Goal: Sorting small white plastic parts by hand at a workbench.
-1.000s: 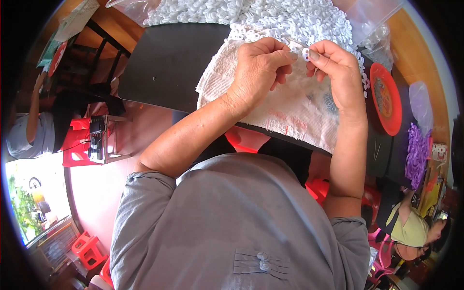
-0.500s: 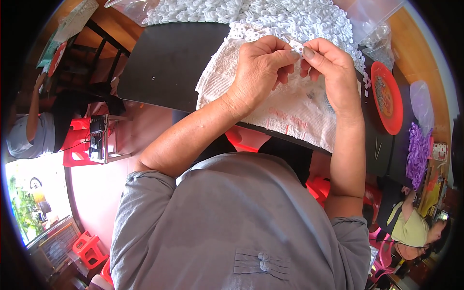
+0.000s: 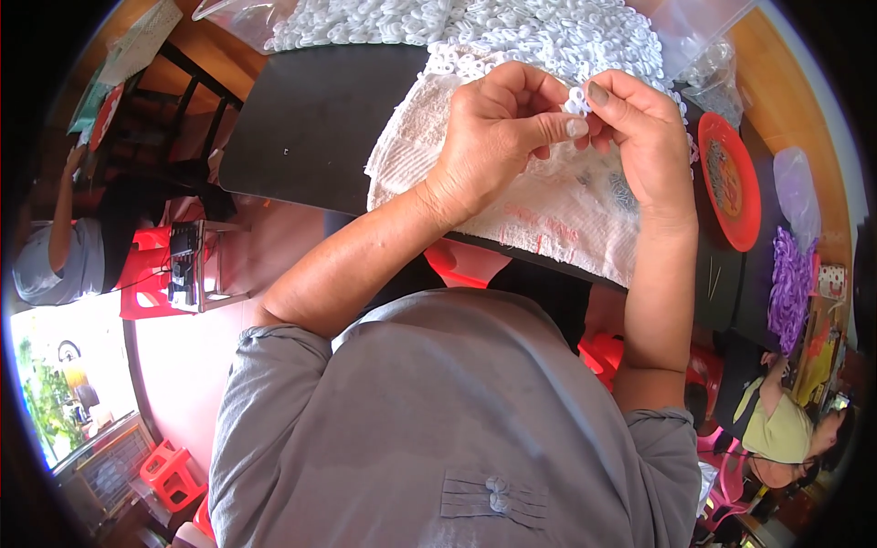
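A small white looped piece [image 3: 576,100] is pinched between my two hands above the towel. My left hand [image 3: 498,128] has its thumb stretched along the piece's lower side, with the fingers curled beneath. My right hand [image 3: 644,132] grips the other side between thumb and forefinger, its remaining fingers bent under. Beneath both hands lies a pale cream towel [image 3: 411,151] with red lettering near its front edge. A large heap of similar white looped pieces [image 3: 548,41] covers the table just beyond my fingertips. A little pile of thin grey metal bits [image 3: 624,194] sits on the towel beside my right wrist.
On the right of the black table [image 3: 320,119] stands a red plate [image 3: 744,205] holding small grey bits. Two thin sticks [image 3: 713,277] and a purple bundle [image 3: 787,292] lie farther right. Clear plastic bags [image 3: 713,82] flank the heap. Other people sit at both sides.
My hands have shifted slightly right and drawn a little apart, so the white piece shows more between the fingertips. My left thumb now lies lower and straighter.
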`<state>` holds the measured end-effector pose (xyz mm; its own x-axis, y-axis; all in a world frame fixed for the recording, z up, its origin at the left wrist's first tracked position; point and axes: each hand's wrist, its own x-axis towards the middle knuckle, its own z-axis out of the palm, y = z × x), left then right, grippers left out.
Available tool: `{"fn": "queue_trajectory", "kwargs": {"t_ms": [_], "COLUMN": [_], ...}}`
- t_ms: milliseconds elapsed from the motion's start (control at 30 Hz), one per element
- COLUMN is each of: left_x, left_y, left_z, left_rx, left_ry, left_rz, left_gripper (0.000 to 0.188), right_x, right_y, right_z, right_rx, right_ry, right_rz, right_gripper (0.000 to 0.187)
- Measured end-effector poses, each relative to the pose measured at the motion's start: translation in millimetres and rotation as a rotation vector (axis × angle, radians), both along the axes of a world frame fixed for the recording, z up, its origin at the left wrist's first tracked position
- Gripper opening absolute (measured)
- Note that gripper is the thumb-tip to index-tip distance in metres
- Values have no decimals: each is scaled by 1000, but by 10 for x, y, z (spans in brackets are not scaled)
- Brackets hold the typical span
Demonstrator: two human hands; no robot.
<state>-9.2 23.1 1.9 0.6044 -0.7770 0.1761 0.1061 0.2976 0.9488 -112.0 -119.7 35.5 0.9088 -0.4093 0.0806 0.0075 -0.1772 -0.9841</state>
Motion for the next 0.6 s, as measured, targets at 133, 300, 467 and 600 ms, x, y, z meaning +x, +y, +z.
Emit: {"fn": "queue_trajectory", "kwargs": {"t_ms": [133, 300, 467, 600], "left_x": [-5, 4, 5, 3], "left_y": [-13, -11, -6, -13], "left_z": [-32, -18, 10, -22], "left_rx": [-58, -79, -39, -80], "left_ry": [-59, -34, 34, -7], "left_rz": [-10, -17, 11, 16], "left_gripper": [25, 26, 25, 26], "right_x": [-19, 0, 7, -12], "right_y": [-3, 43, 26, -21], "right_z": [27, 23, 3, -9], "right_rx": [45, 73, 39, 20], "right_ry": [36, 36, 26, 30], "right_rz": [45, 39, 63, 82], "right_gripper": [24, 26, 28, 27]}}
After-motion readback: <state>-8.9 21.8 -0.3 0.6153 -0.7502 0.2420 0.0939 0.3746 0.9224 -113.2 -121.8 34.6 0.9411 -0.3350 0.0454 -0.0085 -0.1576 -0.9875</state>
